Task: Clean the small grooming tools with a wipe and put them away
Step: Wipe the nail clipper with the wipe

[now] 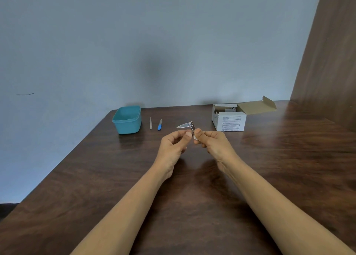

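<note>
Above the dark wooden counter point(192, 187), left hand point(173, 145) fingers pinched the silver metal nail clipper point(189, 125), lever open; right hand point(213, 143) gripped a small white wipe point(195, 137) against it. White cardboard box point(230, 123) label unreadable.

Two bare forearms point(123, 206) — bare left hand point(173, 147), bare right hand point(213, 145)

Only print I see sits on white carton point(229, 123), far right side of table point(192, 187). Front face: framed panel, rows of bluish lines, laid out like form or label. One more printed line along bottom edge, letters or digits, I cannot tell which. All too small and blurred on my feed; no word, brand or number legible.
</note>
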